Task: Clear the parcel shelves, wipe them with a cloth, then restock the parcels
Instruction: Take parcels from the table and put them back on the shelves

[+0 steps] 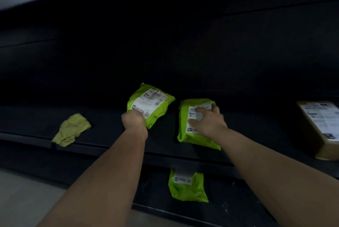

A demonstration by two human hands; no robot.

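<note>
The left hand (134,119) is gripping the near corner of one green parcel (152,101), its fingers curled round the film, and is holding it tilted up above the dark shelf (110,133) with the white label facing the camera. The right hand (207,121) is lying on a second green parcel (197,141), which is resting flat on the same shelf just beside the first. Its fingers seem to be spreading loosely over the label rather than pinching, though blur is making the fingertips hard to read. Both are glossy plastic mailer bags, creasing and puckering at the ends, so they are likely behaving as light, soft and somewhat slippery. A pinch on a corner is probably letting the contents sag, so a grasp across the padded middle or along a folded edge is looking safer. A crumpled yellow-green cloth (71,129) is lying well to the left near the shelf's front lip. A stiff cardboard box (320,126) with a label is sitting at the right, and a third green mailer (187,189) is lying on the shelf below.
</note>
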